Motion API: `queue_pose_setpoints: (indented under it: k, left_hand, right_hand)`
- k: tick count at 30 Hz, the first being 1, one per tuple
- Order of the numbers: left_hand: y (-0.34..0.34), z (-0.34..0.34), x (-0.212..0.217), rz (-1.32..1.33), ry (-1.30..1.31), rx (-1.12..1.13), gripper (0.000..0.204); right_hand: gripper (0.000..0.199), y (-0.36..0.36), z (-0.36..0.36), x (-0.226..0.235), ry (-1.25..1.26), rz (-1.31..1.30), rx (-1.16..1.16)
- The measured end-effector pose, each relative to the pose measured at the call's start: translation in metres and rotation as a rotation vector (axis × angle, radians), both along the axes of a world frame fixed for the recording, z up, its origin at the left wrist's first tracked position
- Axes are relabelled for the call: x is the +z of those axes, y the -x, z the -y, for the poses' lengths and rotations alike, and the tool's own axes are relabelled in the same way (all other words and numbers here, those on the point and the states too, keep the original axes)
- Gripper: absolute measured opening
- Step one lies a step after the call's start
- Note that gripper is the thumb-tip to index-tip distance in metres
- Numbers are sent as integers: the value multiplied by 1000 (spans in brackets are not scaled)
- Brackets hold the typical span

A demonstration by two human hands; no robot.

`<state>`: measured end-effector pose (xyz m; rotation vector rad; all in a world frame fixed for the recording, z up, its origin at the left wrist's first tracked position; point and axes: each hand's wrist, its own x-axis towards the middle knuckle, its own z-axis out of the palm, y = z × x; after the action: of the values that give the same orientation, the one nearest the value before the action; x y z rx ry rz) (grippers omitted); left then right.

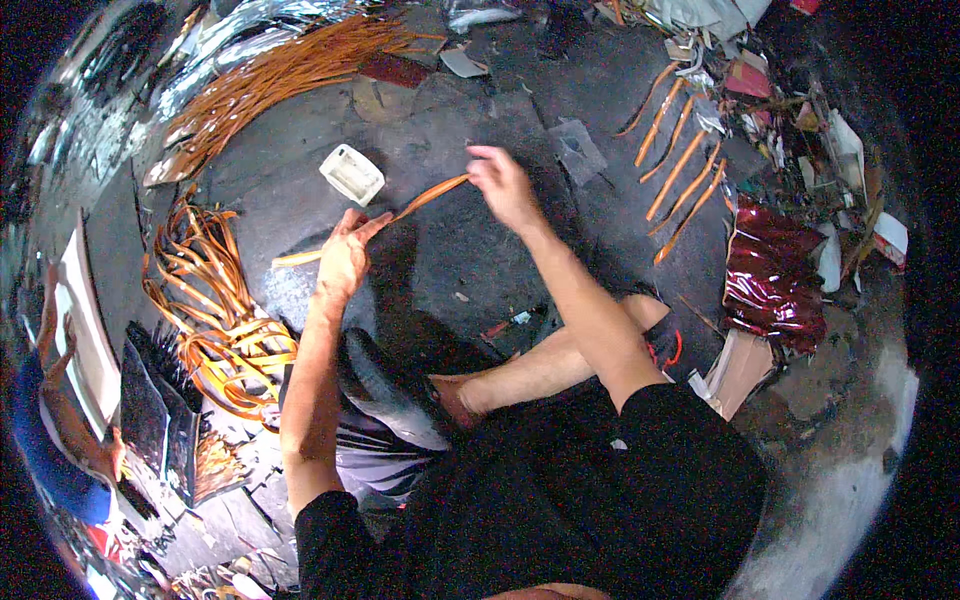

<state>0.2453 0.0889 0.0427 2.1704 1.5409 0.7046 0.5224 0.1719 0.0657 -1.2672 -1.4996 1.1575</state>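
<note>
Holding flat, narrow orange-tan strip (pixel 432 198), smooth, faintly glossy, spanning from hand to hand. Left hand (pixel 345 258): fingers closed about strip along its length, tail running out leftward. Right hand (pixel 505 190): fingertips blurred at strip's other end; pinched or loose, cannot tell. Just beyond left hand: shallow rectangular tray (pixel 352 176), off-white, rounded corners, contents unclear. Left of my grip: tangled heap of looped, shiny strips (pixel 225 290). Right of grip: row of separate orange strips (pixel 675 175); crinkled, glossy dark-red sheeting (pixel 772 275).
</note>
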Motion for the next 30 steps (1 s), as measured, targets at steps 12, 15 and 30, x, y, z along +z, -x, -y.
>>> queue_pose_setpoints:
  k: [12, 15, 30]
  left_hand:
    - [-1, 7, 4, -128, -48, -17, 49]
    - [7, 7, 3, 33, 58, -27, 39]
    - [117, 17, -59, 697, 706, 86, 14]
  right_hand:
    - [58, -57, 32, 8, 526, 190, 164]
    - [58, -45, 40, 12, 546, 310, 137]
    - [46, 155, 99, -44, -169, 566, 544]
